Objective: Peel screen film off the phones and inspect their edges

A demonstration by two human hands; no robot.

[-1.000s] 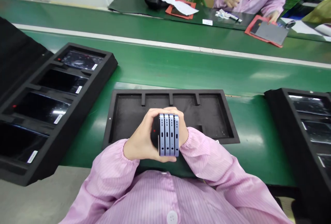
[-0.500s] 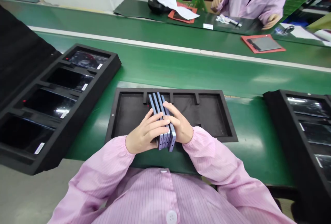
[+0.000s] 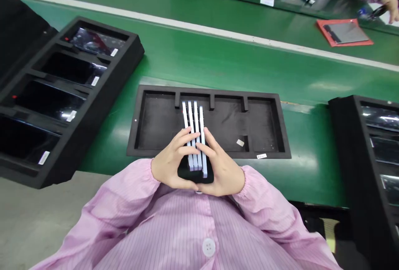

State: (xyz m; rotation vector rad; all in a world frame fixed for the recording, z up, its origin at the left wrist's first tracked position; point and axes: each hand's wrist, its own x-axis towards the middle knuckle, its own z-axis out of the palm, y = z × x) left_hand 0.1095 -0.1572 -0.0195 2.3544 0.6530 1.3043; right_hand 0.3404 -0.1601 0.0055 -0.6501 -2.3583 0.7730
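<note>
Several slim phones (image 3: 193, 137) stand on edge side by side, their pale metal sides up, over the front of a long black foam tray (image 3: 162, 153). My left hand (image 3: 176, 159) is wrapped round their left side, fingertips on the upper edges. From the right, my right hand (image 3: 222, 166) grips the same phones, its fingertips meeting those of the left. The rightmost phone sits slightly apart and nearer to me. Both thumbs meet below the near ends, with something black between the palms. Inside the tray lies a small pale label (image 3: 240, 142).
At the left, a black foam case (image 3: 109, 91) holds several dark-screened phones. Another black case (image 3: 346, 137) with screens stands at the right. Beyond the white strip (image 3: 187, 26) are a red-edged sheet (image 3: 344, 32) and a co-worker's hand (image 3: 392, 3).
Both hands have shifted with the phones, whose edges now point more straight away from me. The thumbs have come together at the near ends. The view has tilted downward.
</note>
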